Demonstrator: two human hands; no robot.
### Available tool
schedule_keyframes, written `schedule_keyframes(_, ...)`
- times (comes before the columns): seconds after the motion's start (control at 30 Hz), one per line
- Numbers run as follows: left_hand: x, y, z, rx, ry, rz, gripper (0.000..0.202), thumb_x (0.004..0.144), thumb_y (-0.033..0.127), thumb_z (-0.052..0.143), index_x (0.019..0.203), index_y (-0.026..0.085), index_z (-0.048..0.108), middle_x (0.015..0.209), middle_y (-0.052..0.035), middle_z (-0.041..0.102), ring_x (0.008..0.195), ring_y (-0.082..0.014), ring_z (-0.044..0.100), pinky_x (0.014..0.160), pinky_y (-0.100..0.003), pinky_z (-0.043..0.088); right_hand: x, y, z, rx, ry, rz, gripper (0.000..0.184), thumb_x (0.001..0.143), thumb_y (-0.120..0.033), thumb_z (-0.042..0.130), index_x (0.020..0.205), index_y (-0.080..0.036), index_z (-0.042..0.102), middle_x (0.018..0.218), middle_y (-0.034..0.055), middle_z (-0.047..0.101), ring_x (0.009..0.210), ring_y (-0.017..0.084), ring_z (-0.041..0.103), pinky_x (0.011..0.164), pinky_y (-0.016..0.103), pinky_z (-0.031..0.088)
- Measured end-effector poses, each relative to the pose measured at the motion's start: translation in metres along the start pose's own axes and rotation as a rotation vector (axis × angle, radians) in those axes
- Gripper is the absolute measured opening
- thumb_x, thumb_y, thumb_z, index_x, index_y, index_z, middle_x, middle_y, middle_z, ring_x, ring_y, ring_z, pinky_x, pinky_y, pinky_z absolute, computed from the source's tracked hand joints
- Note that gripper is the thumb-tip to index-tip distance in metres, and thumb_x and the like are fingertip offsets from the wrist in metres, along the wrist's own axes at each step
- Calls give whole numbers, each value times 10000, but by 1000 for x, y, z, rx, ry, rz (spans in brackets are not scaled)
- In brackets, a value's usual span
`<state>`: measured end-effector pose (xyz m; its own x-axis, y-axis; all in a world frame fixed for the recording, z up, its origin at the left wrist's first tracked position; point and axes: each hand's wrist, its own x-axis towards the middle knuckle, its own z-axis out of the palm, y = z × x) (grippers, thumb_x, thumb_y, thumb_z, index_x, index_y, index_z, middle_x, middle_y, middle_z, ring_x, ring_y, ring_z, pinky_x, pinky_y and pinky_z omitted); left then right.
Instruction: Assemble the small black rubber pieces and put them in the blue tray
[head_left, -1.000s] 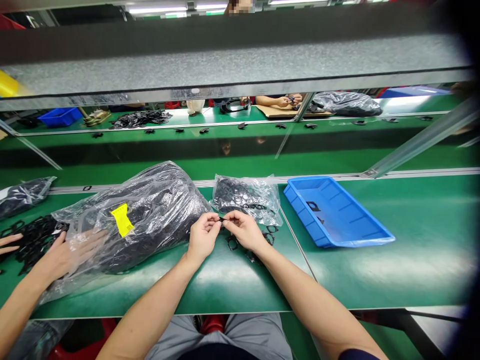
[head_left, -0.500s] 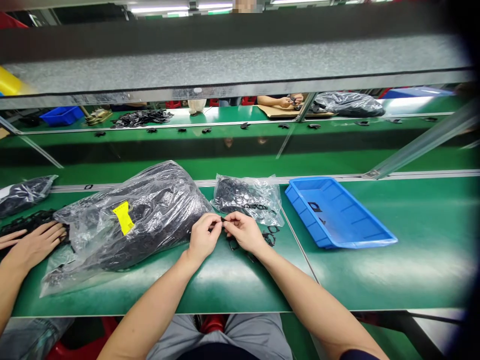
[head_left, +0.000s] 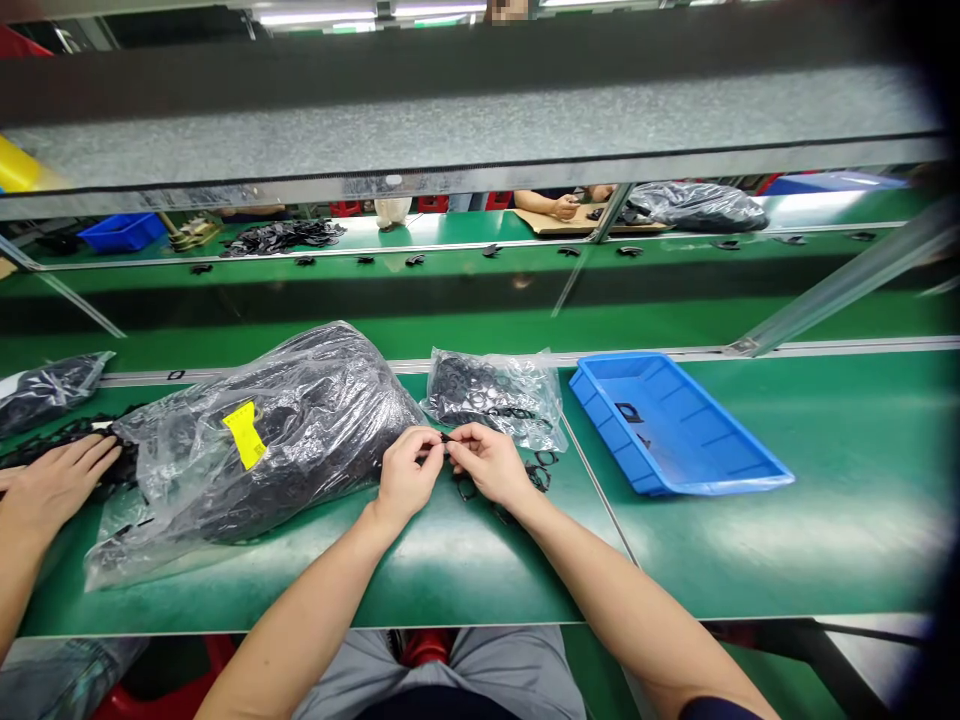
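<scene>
My left hand [head_left: 409, 472] and my right hand [head_left: 487, 464] meet over the green table, each closed in a pinch on one small black plastic part [head_left: 445, 438]. Fingers cover most of that part, so its full shape is hidden. Under and beside my right hand lie several loose black ring-shaped parts [head_left: 541, 472]. Just behind the hands rests a clear bag of black rings [head_left: 491, 390]. To the left of my left hand is a large clear bag [head_left: 300, 440] full of black parts, with a yellow label [head_left: 246, 436] on it.
A blue tray [head_left: 697, 430] holding a few black parts stands at right. On the left, a co-worker's hand [head_left: 56, 485] rests on a black pile. Behind, small black parts [head_left: 415, 260] sit spaced along a green belt. A metal frame [head_left: 810, 285] crosses above it.
My hands stay almost in place, pinching the black part. The co-worker's hand at left has shifted slightly left over the black pile. Parts on the belt have moved very slightly right.
</scene>
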<state>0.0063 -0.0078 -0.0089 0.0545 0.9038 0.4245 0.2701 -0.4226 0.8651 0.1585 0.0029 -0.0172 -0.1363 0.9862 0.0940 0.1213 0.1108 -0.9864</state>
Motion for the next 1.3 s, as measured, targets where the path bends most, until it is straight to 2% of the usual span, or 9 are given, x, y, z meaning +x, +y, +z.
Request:
schedule_keyframes(0.2,3,2,-2,15,-23,40,110,839,203,554,806,197,659,906,-65,647,847,-175,624,715,-271,532,0,3,-1,-57,6,-44,193,809,-371,616,873,-190,635,701,8,644,530,134,607,520,259,532)
schedule_keyframes(0.3,3,1,-2,2,-22,17,104,837,207,556,808,192,655,900,-62,646,833,-170,626,697,-264,535,0,3,-1,-88,-1,-59,175,814,-357,612,874,-194,635,689,3,638,531,137,609,519,260,529)
schedule_keyframes(0.37,2,-2,0,-42,-12,-42,87,827,223,573,805,185,648,895,-60,649,820,-164,630,690,-259,537,0,1,-2,-109,-6,-75,169,818,-355,612,875,-197,634,704,7,641,545,141,614,524,265,533)
schedule_keyframes(0.5,3,-9,3,-229,24,-249,122,770,248,646,862,168,645,834,-42,668,752,-145,645,702,-264,538,-1,-1,-3,-115,-23,-100,161,825,-356,610,864,-203,634,712,12,641,555,146,617,526,274,541)
schedule_keyframes(0.67,7,-7,1,-337,-40,-378,156,740,255,668,855,151,678,802,-33,684,684,-134,641,667,-264,538,-1,-3,-3,-96,-47,-98,141,829,-344,605,855,-207,629,689,5,632,547,144,608,514,267,531)
schedule_keyframes(0.87,8,-3,1,-354,-34,-393,130,725,243,683,817,150,679,774,-19,677,665,-123,625,660,-251,521,-1,-6,-4,-105,-33,-129,121,809,-314,623,821,-194,618,786,24,625,567,131,610,503,252,515)
schedule_keyframes(1.1,5,-4,2,-376,-50,-402,142,750,277,678,807,150,651,721,-4,649,634,-114,609,611,-229,502,2,-7,-5,126,-123,56,223,786,-358,641,887,-176,562,647,-26,596,527,122,597,508,247,504)
schedule_keyframes(1.2,5,-4,1,-333,-82,-398,152,755,288,673,798,143,655,703,-8,643,595,-107,586,563,-218,480,1,-10,-6,100,-123,14,268,789,-360,636,980,-175,599,710,-15,597,554,113,574,497,235,490)
schedule_keyframes(1.3,6,-3,1,-333,-93,-418,183,757,309,673,819,138,652,718,-16,650,602,-109,590,569,-223,486,2,-13,-8,59,-117,-19,243,788,-350,641,951,-170,642,703,-13,595,535,94,537,476,215,448)
